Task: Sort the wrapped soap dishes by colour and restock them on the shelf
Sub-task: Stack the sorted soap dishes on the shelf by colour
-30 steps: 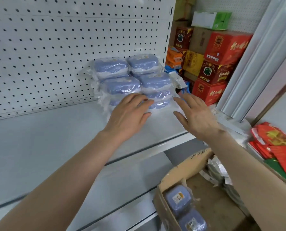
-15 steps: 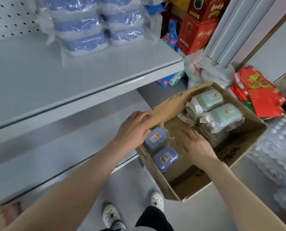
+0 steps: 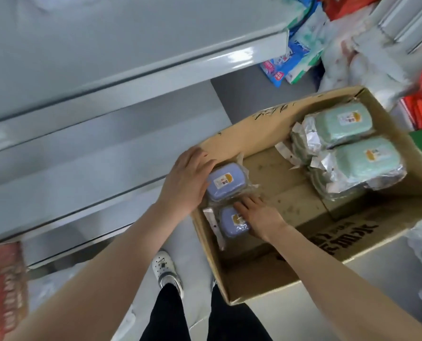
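Two blue soap dishes (image 3: 226, 182) in clear plastic wrap lie in the near left corner of an open brown cardboard box (image 3: 254, 274). The left hand (image 3: 187, 178) curls round the farther blue dish's left end. The right hand (image 3: 259, 217) rests straight-fingered on the nearer blue dish (image 3: 229, 223). Mint-green wrapped soap dishes (image 3: 343, 121) sit stacked at the box's far right.

soap dishes (image 3: 226, 183) in box (image 3: 291, 193), shelf (image 3: 155, 77) left
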The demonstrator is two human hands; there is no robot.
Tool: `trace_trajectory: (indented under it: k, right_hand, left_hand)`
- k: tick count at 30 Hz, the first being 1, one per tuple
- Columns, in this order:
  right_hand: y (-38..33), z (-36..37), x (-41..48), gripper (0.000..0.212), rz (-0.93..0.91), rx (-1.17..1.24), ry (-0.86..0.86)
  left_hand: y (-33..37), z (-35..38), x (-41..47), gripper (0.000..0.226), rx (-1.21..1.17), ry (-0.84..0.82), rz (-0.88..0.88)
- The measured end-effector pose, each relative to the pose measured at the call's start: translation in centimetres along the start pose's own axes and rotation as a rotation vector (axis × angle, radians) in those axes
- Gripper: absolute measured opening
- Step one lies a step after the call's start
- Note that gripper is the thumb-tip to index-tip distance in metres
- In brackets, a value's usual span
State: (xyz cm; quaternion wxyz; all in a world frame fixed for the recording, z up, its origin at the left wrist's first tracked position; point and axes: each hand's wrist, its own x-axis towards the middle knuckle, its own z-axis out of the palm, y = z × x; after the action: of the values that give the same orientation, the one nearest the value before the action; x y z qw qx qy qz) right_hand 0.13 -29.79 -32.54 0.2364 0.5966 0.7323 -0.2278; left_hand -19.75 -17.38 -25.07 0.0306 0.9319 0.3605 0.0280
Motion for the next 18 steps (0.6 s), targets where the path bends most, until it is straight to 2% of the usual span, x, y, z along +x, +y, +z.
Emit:
trace_trajectory:
  k: [3, 6, 9, 11, 13, 14, 16, 18]
  right_hand:
    - [3.5, 0.7, -1.6, 0.080, 0.130, 0.055, -0.028]
    - [6.8, 0.8, -2.8, 0.071, 0.362, 0.163, -0.089]
    - [8.4, 0.3, -2.8, 0.074, 0.654, 0.394, -0.101]
    - [8.0, 0.0, -2.3, 0.082, 0.783, 0.582, -0.019]
    - [7.2, -0.1, -1.8, 0.075, 0.825, 0.775, 0.116]
    - [6.9, -0.1, -1.8, 0.070, 0.821, 0.796, 0.172]
    - [6.8, -0.4, -2.1, 0.065, 0.763, 0.638, 0.175]
    - [7.2, -0.5, -2.4, 0.078, 0.616, 0.427, 0.120]
  left_hand:
    - [1.2, 0.4, 0.6, 0.054, 0.026, -0.041, -0.029]
    - [3.6, 1.1, 1.8, 0.053, -0.028, -0.038, -0.023]
    - [5.7, 3.0, 3.6, 0.060, -0.098, -0.187, -0.095]
    - [6.4, 4.6, 4.6, 0.066, -0.079, -0.319, -0.139]
    - [6.7, 6.4, 5.3, 0.072, -0.028, -0.443, -0.179]
    - [6.7, 7.1, 5.6, 0.075, -0.001, -0.498, -0.201]
    - [6.5, 8.4, 5.9, 0.085, 0.009, -0.601, -0.258]
    - [6.5, 9.1, 6.0, 0.094, -0.010, -0.677, -0.301]
